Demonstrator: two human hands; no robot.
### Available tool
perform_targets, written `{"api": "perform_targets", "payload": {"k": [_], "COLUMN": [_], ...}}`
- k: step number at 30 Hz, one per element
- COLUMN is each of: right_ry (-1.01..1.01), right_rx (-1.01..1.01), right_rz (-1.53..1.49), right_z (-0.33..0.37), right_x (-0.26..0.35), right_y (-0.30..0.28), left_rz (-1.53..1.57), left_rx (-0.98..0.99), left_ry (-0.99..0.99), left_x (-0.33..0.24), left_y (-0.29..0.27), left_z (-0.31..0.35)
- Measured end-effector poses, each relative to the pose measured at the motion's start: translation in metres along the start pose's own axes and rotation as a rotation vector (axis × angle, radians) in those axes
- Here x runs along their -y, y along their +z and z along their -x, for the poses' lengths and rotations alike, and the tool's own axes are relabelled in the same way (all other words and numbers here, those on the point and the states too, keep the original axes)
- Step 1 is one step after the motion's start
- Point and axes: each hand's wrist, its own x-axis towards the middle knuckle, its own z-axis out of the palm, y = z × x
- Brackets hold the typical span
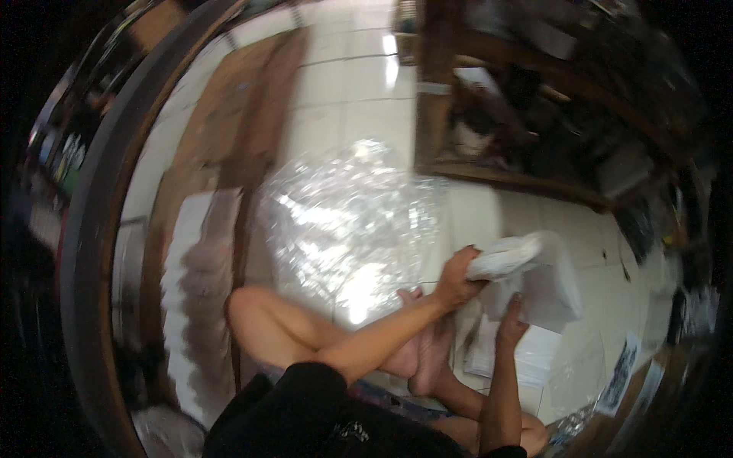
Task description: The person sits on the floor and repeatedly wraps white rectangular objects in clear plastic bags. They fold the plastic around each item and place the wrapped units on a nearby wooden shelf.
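Note:
My left hand [458, 281] is closed around one end of a whitish, soft-looking bundle [504, 258]; blur hides exactly what it is. Below it, my right hand [513, 324] has its thumb and fingers closed on the near edge of a translucent white plastic bag [553, 294]. The bag spreads out to the right, and the bundle's far end overlaps its upper edge. Whether the bundle lies inside the bag or in front of it, I cannot tell. On the floor under my right hand lies a stack of flat white bags or sheets [534, 355].
A shiny heap of clear plastic [351, 221] covers the tiles ahead of my crossed legs. To the left stand a long row of white, layered pieces [202, 305] and a brown wooden board [229, 114]. A dark wooden shelf [519, 179] with clutter stands at the far right.

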Motion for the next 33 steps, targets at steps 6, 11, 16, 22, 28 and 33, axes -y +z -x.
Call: {"api": "perform_targets", "payload": {"k": [6,11,16,22,28,33], "right_ry": [-0.099,-0.036,-0.228,-0.122,-0.057,-0.138], "right_rx": [0.183,0.235,0.495,1.127,1.392,1.539], "right_rz": [0.145,0.339,0.593,0.527,0.633,0.747], "right_z": [-0.004,-0.035,-0.028,0.008,0.042,0.079], "right_x": [-0.005,0.032,0.145,0.210,0.226,0.217], "right_y": [-0.003,-0.010,0.021,0.155,0.278,0.352], "left_rz": [0.009,0.087,0.403,0.742,0.832,0.796], "left_rx": [0.013,0.108,0.069,-0.204,-0.421,-0.577], "left_ry": [-0.089,-0.414,-0.624,-0.899,-0.817,-0.926], "left_x": [0.022,-0.002,-0.040,-0.055,-0.038,-0.017], "left_y": [0.009,-0.027,-0.120,-0.240,-0.312,-0.356], "left_z": [0.004,-0.024,-0.029,-0.005,0.008,0.017]}}
